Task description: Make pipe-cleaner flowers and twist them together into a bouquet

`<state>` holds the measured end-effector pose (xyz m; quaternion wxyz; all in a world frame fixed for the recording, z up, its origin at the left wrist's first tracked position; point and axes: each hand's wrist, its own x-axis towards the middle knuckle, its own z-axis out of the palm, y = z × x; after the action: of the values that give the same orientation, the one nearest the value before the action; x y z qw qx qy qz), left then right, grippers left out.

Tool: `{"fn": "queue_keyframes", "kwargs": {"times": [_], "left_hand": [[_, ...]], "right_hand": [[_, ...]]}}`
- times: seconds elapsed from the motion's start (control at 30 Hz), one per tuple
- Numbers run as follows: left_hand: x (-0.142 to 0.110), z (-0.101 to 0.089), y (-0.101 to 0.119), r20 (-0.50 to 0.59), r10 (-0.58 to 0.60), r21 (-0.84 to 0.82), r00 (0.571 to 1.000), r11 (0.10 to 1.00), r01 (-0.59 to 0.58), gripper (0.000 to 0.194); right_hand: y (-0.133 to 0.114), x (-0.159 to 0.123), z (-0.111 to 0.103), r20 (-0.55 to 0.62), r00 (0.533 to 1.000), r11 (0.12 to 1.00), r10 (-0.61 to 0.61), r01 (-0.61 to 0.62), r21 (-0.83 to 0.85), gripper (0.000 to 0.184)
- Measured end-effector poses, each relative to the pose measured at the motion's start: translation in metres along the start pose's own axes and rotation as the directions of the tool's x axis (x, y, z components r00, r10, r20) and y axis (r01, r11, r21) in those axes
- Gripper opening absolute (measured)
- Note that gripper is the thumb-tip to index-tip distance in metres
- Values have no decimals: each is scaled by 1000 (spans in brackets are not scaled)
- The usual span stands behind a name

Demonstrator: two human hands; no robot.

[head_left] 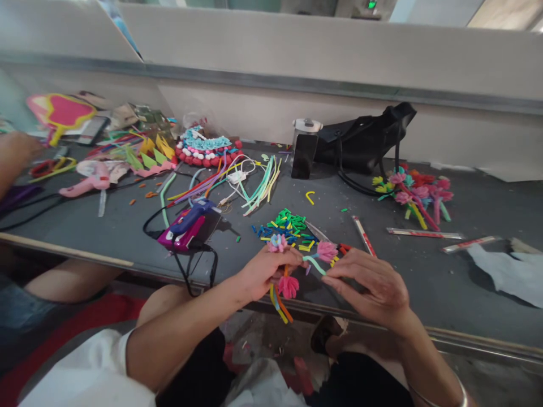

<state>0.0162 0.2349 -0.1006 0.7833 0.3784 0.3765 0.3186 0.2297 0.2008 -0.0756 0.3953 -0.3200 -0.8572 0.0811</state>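
Note:
My left hand [268, 272] is closed round a small bunch of pipe-cleaner flowers at the table's front edge. From it show a blue-and-pink flower [277, 243], a deep pink flower [288, 287] and yellow, blue and orange stems [280, 307] hanging down. Between finger and thumb, my right hand [373, 282] pinches one end of a pale green pipe cleaner [314, 264]. Its other end reaches my left fingers. Another pink flower [327, 251] sticks out between the hands. Just beyond lie short green, blue and yellow cut pieces [288, 221].
A blue glue gun [190, 217] rests on a magenta box [180, 234], with cables. Loose pipe cleaners [265, 183], a phone [304, 156] and a black bag [360, 138] stand behind. Finished flowers [418, 192] lie right. At far left is another person's hand [19, 152].

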Motion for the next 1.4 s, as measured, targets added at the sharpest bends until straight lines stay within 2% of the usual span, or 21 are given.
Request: {"fn": "queue_keyframes", "kwargs": {"times": [0.2, 0.37, 0.57, 0.67, 0.77, 0.87, 0.97, 1.07, 1.23, 1.4], "left_hand": [[0, -1, 3, 49, 80, -135, 996, 988, -72, 19], [-6, 0, 7, 122, 43, -155, 992, 988, -24, 13], [-11, 1, 4, 268, -23, -85, 963, 995, 47, 13], [-12, 3, 2, 281, -54, -65, 958, 995, 75, 14], [-13, 4, 1, 297, -57, -35, 953, 997, 71, 15], [-14, 3, 2, 379, -71, 51, 923, 997, 56, 16], [-14, 1, 2, 444, -143, 196, 884, 979, 60, 18], [-13, -1, 0, 433, -189, 270, 881, 960, 73, 18], [-15, 3, 2, 353, -164, 319, 921, 947, 46, 14], [-16, 7, 3, 312, -169, 355, 935, 934, 50, 11]], "right_hand": [[3, -2, 5, 35, 997, 997, 68, -69, 38, 6], [8, -4, 11, 0, 994, 993, 113, -113, 45, 7], [11, -3, 14, 36, 988, 980, 153, -156, 122, 8], [11, -1, 14, 90, 973, 962, 212, -224, 156, 16], [11, -1, 13, 133, 968, 941, 214, -241, 237, 16], [12, -1, 13, 192, 964, 924, 182, -234, 301, 12], [15, -3, 13, 222, 959, 926, 175, -237, 293, 11], [18, -4, 14, 218, 963, 941, 161, -216, 259, 12], [20, -4, 15, 167, 974, 953, 156, -192, 233, 10], [22, -5, 16, 132, 982, 965, 132, -157, 209, 6]]}}
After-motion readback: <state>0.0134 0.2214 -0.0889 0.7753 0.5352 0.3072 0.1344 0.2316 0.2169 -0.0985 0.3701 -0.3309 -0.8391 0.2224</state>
